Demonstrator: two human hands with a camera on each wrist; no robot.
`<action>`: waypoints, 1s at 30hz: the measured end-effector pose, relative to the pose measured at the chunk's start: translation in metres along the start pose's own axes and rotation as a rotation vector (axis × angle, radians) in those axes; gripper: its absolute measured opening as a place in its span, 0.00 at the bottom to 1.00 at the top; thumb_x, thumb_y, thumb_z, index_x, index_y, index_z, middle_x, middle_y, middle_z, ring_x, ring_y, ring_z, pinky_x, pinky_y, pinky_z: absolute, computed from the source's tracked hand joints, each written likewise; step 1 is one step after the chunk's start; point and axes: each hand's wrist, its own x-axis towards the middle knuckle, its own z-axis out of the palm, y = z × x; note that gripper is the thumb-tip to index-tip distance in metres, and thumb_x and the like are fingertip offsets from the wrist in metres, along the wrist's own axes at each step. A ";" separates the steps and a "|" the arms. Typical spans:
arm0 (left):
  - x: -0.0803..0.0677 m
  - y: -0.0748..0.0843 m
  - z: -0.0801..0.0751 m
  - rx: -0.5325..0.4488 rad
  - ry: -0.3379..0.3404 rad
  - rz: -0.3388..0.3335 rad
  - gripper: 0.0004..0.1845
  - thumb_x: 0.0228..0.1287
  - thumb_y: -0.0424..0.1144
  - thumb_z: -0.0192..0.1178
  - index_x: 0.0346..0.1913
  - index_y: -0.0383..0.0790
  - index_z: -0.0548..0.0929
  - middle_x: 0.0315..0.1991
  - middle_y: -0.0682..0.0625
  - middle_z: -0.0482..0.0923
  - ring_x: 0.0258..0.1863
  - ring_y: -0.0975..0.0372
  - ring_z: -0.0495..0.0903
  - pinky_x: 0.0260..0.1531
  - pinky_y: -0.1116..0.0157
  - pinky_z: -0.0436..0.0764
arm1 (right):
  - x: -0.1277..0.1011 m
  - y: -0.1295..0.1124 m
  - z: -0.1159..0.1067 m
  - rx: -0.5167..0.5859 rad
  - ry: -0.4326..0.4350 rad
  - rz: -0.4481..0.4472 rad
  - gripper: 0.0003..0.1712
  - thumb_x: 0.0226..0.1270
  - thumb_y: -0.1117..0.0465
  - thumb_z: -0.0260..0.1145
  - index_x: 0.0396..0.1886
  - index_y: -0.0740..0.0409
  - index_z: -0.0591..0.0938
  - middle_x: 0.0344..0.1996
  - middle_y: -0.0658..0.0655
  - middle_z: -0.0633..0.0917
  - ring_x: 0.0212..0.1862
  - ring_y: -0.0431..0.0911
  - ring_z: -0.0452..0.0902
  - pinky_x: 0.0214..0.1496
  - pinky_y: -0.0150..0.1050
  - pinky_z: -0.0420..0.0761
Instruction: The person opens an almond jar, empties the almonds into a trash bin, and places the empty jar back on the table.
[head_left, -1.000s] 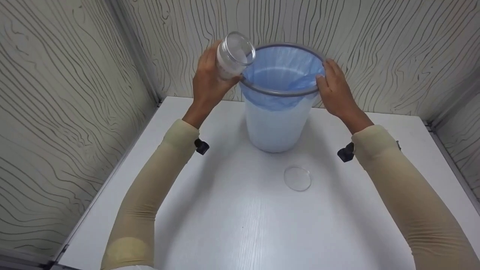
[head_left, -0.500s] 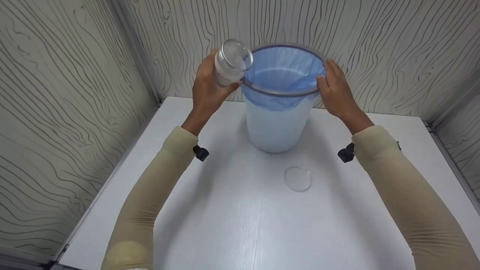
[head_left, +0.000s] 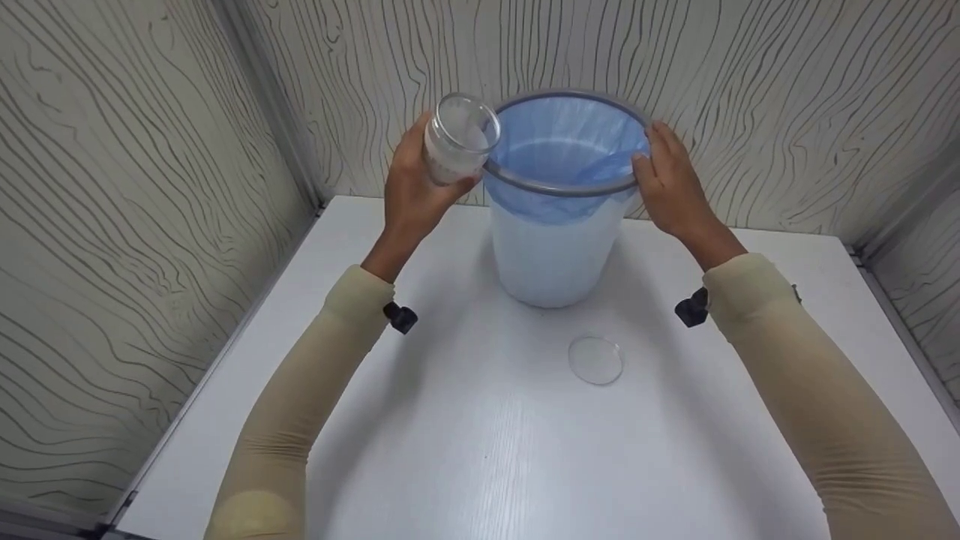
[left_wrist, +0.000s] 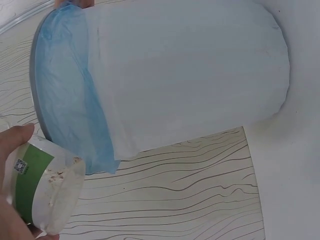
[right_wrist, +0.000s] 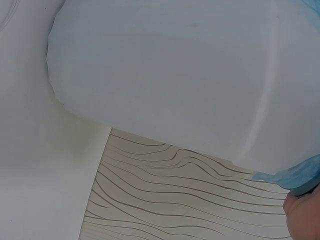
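Observation:
My left hand [head_left: 409, 187] grips a clear jar [head_left: 454, 156] beside the left rim of a white trash bin [head_left: 551, 259]. The jar tilts slightly, its open mouth facing up and toward the bin. A green and white label with a square code, plus some brownish bits near the base, shows on the jar [left_wrist: 55, 185] in the left wrist view. A blue bag [head_left: 570, 142] lines the bin and folds over its grey rim. On the right side, my right hand [head_left: 671, 184] holds that rim, thumb inside. Whether the left thumb touches the rim, I cannot tell.
A clear round lid [head_left: 595, 360] lies on the white table [head_left: 465, 450] in front of the bin. Wood-patterned panels [head_left: 360, 90] stand behind the table and along its left and right sides.
My left hand has lowered the jar and drawn it slightly left, away from the bin's opening. The jar has turned more upright. The right hand and the bin stay in place.

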 end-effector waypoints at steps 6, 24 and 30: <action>-0.005 0.000 -0.001 -0.034 -0.008 -0.017 0.49 0.50 0.46 0.80 0.74 0.42 0.67 0.67 0.49 0.73 0.68 0.65 0.69 0.71 0.66 0.62 | 0.000 0.000 0.000 -0.006 0.003 0.008 0.39 0.81 0.45 0.40 0.81 0.64 0.52 0.81 0.62 0.49 0.81 0.53 0.39 0.81 0.51 0.43; -0.028 -0.002 0.001 -0.093 -0.022 -0.048 0.49 0.48 0.48 0.81 0.73 0.40 0.68 0.64 0.49 0.75 0.65 0.64 0.72 0.68 0.65 0.66 | 0.002 0.003 0.000 0.001 0.004 -0.020 0.38 0.81 0.47 0.41 0.80 0.68 0.54 0.80 0.64 0.50 0.81 0.54 0.40 0.81 0.51 0.44; -0.035 -0.004 0.004 -0.141 -0.012 -0.031 0.50 0.47 0.47 0.82 0.73 0.40 0.68 0.64 0.48 0.75 0.65 0.61 0.72 0.70 0.58 0.66 | 0.001 0.002 -0.001 -0.003 0.004 -0.007 0.39 0.80 0.46 0.40 0.80 0.66 0.53 0.81 0.63 0.50 0.81 0.53 0.40 0.81 0.51 0.43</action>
